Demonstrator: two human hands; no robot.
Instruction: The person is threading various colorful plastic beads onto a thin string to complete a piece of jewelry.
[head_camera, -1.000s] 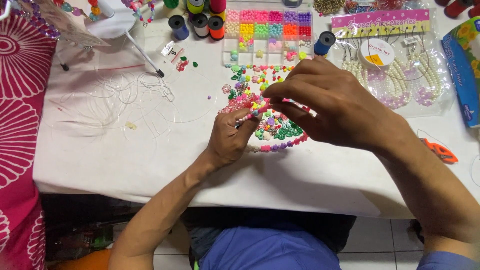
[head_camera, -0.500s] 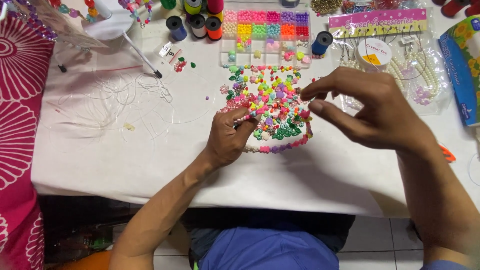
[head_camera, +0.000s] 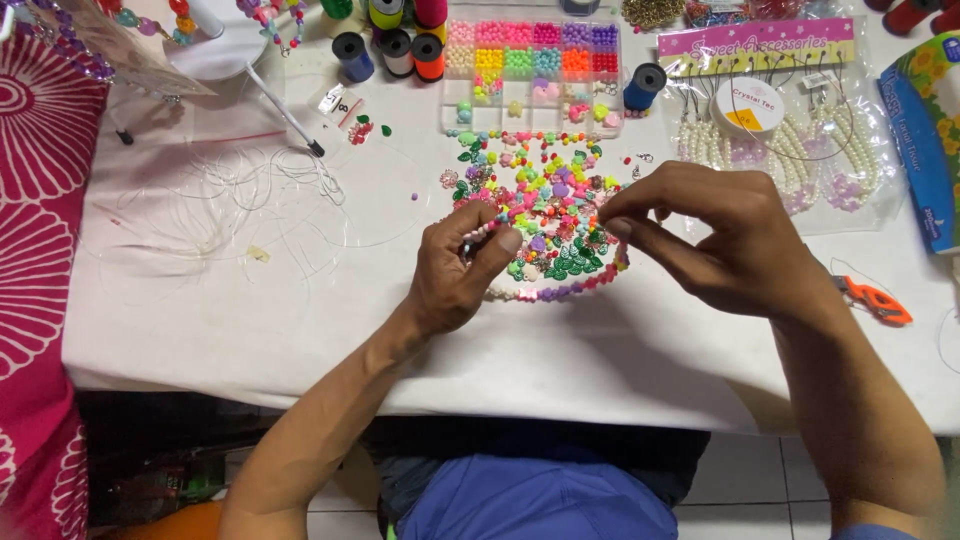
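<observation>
My left hand (head_camera: 455, 270) rests on the white table (head_camera: 300, 330) and pinches one end of a beaded strand (head_camera: 560, 292) of pink and purple beads that curves along the near side of a pile of loose coloured beads (head_camera: 545, 200). My right hand (head_camera: 720, 240) hovers at the pile's right edge, thumb and forefinger pinched together over the beads; whatever is between them is too small to make out. Both hands are a few centimetres apart.
A compartment box of sorted beads (head_camera: 530, 55) lies beyond the pile, with thread spools (head_camera: 395, 45) to its left and a blue spool (head_camera: 643, 85) beside it. Clear cord (head_camera: 220, 200) loops at left. Bagged pearl strands (head_camera: 790, 130) and orange snips (head_camera: 875, 298) lie at right.
My right hand has pulled back from over the pile's middle to its right edge, uncovering the beads. My left hand has stayed in place on the strand.
</observation>
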